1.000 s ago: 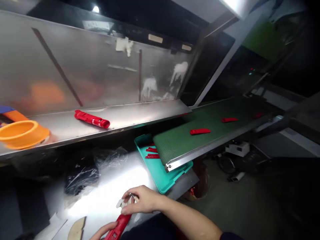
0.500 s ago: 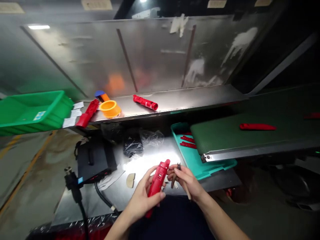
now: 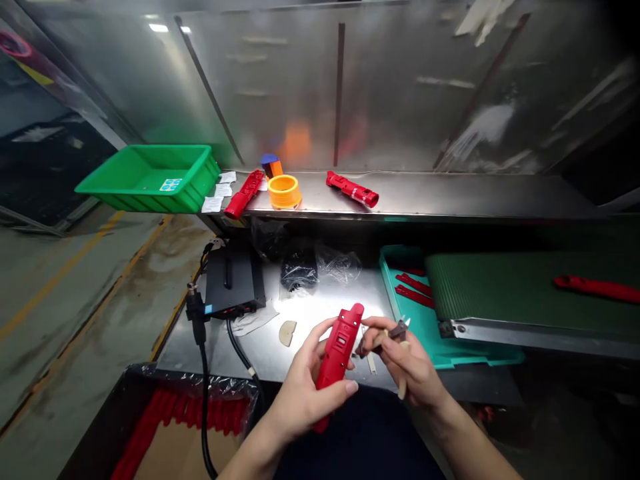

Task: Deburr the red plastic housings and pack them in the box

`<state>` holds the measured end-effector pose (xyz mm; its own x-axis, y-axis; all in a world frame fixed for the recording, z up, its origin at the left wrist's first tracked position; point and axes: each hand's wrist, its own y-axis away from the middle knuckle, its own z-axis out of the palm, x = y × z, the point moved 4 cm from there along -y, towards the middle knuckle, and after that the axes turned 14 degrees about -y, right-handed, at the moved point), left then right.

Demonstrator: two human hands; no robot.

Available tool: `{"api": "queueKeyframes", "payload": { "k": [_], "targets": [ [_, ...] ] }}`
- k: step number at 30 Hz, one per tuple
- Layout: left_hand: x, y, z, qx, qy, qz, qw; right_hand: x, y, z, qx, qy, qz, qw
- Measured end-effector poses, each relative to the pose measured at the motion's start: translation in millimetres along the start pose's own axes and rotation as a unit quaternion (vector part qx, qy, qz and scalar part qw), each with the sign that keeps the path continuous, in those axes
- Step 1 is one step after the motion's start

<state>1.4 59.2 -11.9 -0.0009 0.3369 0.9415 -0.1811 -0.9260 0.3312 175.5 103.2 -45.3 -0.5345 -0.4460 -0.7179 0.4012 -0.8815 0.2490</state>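
Observation:
My left hand (image 3: 313, 383) is wrapped round a long red plastic part (image 3: 340, 350), which tilts with its rounded tip up and to the right; small holes and a slot show on its face. Just to the right, my right hand (image 3: 407, 363) holds small nippers (image 3: 399, 330) with pale handles, their jaws pointing up and right. The fingertips of my right hand are close to the red part's upper edge; whether they touch it I cannot tell. A pale half-round piece (image 3: 287, 333) lies on the metal table (image 3: 185, 347) left of my hands.
Two red parts (image 3: 353, 189), an orange ring (image 3: 284, 192) and a green bin (image 3: 145, 177) are on the shelf. A black box (image 3: 233, 280) with cables stands left. A teal tray (image 3: 450, 350) sits under the green conveyor (image 3: 500, 287). A carton (image 3: 95, 427) holds several red parts.
The view has swung left, showing the carton of red parts. My right hand has turned the nippers, whose jaws now point more to the right. My left hand keeps hold of the red part.

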Motion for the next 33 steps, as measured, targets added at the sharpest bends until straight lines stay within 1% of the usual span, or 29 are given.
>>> {"api": "queueKeyframes", "payload": {
  "k": [2,4,6,9,12,14,16,19,21,22,24,26,28,29,31,33],
  "targets": [
    [2,1,4.5,-0.039,-0.033,0.004,0.999,-15,-4,13,-0.012,0.015,-0.028,0.999],
    [0,1,7.5,-0.064,-0.054,-0.005,0.997,-24,-8,19,0.0,0.034,-0.041,0.999],
    [-6,0,8.5,-0.071,-0.054,-0.023,0.996,-28,-11,16,0.039,0.032,-0.056,0.997],
    [-21,-4,9.2,-0.072,-0.049,-0.071,0.994,-29,-14,5,0.098,-0.002,-0.084,0.992],
    [-26,-6,12.3,-0.079,-0.05,-0.094,0.991,-29,-13,-3,0.13,-0.03,-0.094,0.987],
    [-20,-6,17.0,-0.112,-0.027,-0.088,0.989,-30,-10,-1,0.131,-0.042,-0.096,0.986],
    [-9,-4,20.6,-0.145,0.007,-0.078,0.986,-33,-6,3,0.12,-0.054,-0.099,0.986],
    [4,-1,21.2,-0.174,0.021,-0.083,0.981,-40,2,12,0.082,-0.074,-0.089,0.99],
    [11,1,18.5,-0.179,0.009,-0.097,0.979,-45,6,16,0.057,-0.089,-0.071,0.992],
    [14,1,16.1,-0.171,0.005,-0.101,0.98,-47,7,17,0.053,-0.097,-0.069,0.992],
    [22,0,9.9,-0.128,0.011,-0.09,0.988,-52,10,18,0.073,-0.107,-0.086,0.988],
    [31,-2,3.9,-0.07,0.03,-0.052,0.996,-54,13,18,0.112,-0.101,-0.117,0.982],
    [40,-4,-0.8,-0.009,0.046,0.003,0.999,-53,20,20,0.137,-0.084,-0.134,0.978],
    [43,-5,-2.9,0.021,0.052,0.028,0.998,-50,24,23,0.136,-0.074,-0.131,0.979],
    [45,-7,-5.8,0.056,0.059,0.067,0.994,-45,33,28,0.116,-0.055,-0.113,0.985],
    [43,-9,-7.4,0.06,0.061,0.091,0.992,-42,40,31,0.103,-0.042,-0.104,0.988]
  ]
}}
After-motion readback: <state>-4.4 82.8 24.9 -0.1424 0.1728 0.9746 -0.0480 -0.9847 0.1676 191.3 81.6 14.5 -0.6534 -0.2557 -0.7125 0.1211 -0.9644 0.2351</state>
